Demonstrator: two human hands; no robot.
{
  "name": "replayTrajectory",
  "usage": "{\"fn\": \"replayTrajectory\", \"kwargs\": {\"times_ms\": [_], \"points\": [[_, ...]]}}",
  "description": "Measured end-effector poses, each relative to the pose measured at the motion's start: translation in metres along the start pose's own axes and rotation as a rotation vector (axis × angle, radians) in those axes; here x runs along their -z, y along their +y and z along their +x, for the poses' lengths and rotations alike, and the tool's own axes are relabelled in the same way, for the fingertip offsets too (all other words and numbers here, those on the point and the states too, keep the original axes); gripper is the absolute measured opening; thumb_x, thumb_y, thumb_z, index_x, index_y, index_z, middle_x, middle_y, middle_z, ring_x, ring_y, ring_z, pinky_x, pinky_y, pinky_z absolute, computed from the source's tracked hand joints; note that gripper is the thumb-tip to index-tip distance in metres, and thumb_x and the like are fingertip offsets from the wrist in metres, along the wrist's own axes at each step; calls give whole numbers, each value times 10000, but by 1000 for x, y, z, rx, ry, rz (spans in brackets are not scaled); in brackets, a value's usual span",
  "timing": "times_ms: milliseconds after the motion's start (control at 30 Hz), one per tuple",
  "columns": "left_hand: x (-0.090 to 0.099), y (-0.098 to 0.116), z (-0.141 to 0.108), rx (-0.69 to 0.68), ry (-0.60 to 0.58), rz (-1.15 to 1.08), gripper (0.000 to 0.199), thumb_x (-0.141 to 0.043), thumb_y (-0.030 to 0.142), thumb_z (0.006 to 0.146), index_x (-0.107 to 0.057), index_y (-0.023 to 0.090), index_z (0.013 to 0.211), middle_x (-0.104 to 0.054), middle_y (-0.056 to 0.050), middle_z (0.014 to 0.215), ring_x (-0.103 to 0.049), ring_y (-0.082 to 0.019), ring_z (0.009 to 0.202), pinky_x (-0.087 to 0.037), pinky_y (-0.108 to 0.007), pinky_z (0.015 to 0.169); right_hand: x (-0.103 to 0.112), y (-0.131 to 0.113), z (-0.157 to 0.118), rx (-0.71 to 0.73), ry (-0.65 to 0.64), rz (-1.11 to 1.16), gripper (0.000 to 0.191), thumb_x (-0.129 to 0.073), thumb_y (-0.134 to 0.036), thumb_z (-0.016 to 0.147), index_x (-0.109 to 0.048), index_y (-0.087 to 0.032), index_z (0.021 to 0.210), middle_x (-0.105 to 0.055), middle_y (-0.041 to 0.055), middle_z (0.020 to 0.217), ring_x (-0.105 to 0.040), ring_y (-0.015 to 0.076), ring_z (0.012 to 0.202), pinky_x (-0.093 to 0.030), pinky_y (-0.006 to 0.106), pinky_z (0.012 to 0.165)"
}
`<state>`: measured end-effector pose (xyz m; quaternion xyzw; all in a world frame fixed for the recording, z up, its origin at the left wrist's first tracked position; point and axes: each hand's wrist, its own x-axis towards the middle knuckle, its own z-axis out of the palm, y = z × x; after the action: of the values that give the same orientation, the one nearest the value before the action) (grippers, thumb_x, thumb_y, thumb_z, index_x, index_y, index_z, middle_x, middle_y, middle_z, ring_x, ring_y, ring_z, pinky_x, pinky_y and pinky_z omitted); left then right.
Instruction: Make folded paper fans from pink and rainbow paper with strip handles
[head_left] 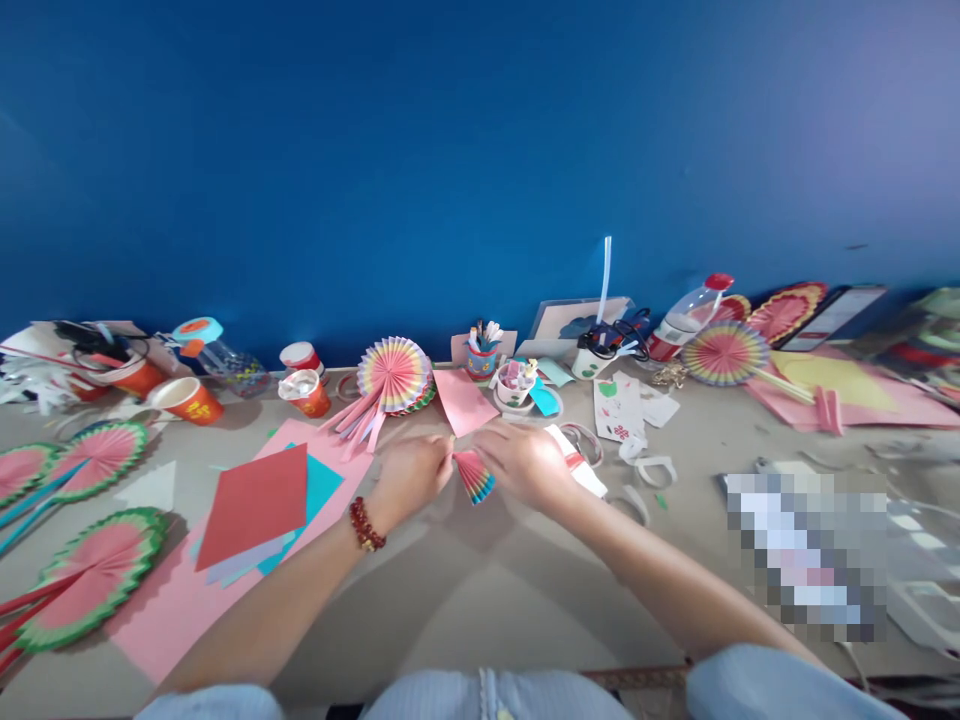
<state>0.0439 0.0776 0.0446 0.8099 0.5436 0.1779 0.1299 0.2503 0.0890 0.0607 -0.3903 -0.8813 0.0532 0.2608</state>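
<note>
A small pleated paper fan (475, 477), pink at the top and banded yellow and blue at its lower edge, hangs between my hands over the middle of the table. My left hand (416, 475), with a red bead bracelet (367, 525) at the wrist, is closed in a pinch at the fan's upper left corner. Fingers of my right hand (525, 460) press together along its upper right side. Just behind the hands lies a pink paper sheet (465, 400). Red square paper (259, 505) rests on blue and pink sheets to the left.
Round pleated fans (394, 375) stand at the back, with more watermelon-coloured fans (97, 580) at the left. Paper cups (187, 399), a pen cup (481, 360) and a plastic bottle (686, 320) line the wall. Tape rings (656, 472) and a blurred-out device (802, 560) lie right.
</note>
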Motion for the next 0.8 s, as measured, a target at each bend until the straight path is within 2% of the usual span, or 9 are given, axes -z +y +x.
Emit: {"fn": "replayTrajectory", "kwargs": {"times_ms": [100, 233, 400, 500, 600, 667, 800], "points": [[7, 7, -8, -98, -94, 26, 207, -496, 141, 901, -615, 188, 738, -661, -73, 760, -608, -224, 740, -337, -304, 669, -1, 16, 10, -42, -5, 96, 202, -528, -191, 943, -706, -211, 850, -703, 36, 830, -592, 155, 730, -333, 247, 617], [14, 12, -14, -191, -176, 16, 218, -492, 170, 934, -649, 204, 786, -700, -40, 819, -642, -206, 777, -352, -291, 666, -9, 30, 19, -86, -26, 245, 128, -614, -165, 884, -715, -199, 812, -683, 5, 737, -567, 128, 655, -335, 225, 603], [16, 9, -15, -185, -179, -149, 214, -503, 195, 945, -698, 218, 859, -725, -9, 855, -647, -171, 769, -380, -267, 664, -28, 44, 17, -159, -25, 396, 91, -654, -205, 851, -715, -178, 789, -618, -15, 645, -498, 112, 573, -313, 220, 552], [15, 3, -14, -108, -105, -411, 208, -517, 255, 944, -703, 207, 865, -702, -6, 802, -620, -154, 731, -405, -250, 656, -40, 49, 8, -202, -22, 472, 175, -624, -274, 871, -692, -165, 751, -571, -24, 588, -478, 113, 537, -316, 216, 517], [14, -5, -8, 78, -16, -801, 205, -618, 356, 878, -712, 178, 837, -686, -20, 742, -614, -157, 696, -452, -251, 653, -51, 45, -3, -218, -28, 530, 265, -569, -336, 907, -653, -163, 725, -577, -15, 592, -500, 121, 538, -353, 214, 504], [12, -10, -3, 189, 41, -982, 247, -679, 409, 812, -706, 164, 818, -690, -31, 721, -633, -171, 687, -493, -273, 664, -54, 37, -10, -223, -31, 544, 286, -550, -361, 925, -630, -170, 727, -583, -15, 594, -507, 123, 536, -363, 212, 495], [1, -20, 7, 297, 126, -1047, 265, -665, 435, 774, -670, 171, 783, -702, -39, 725, -674, -193, 682, -547, -314, 663, -50, 21, -17, -237, -7, 498, 270, -559, -345, 934, -595, -184, 719, -604, -11, 623, -513, 123, 549, -354, 216, 508]]}}
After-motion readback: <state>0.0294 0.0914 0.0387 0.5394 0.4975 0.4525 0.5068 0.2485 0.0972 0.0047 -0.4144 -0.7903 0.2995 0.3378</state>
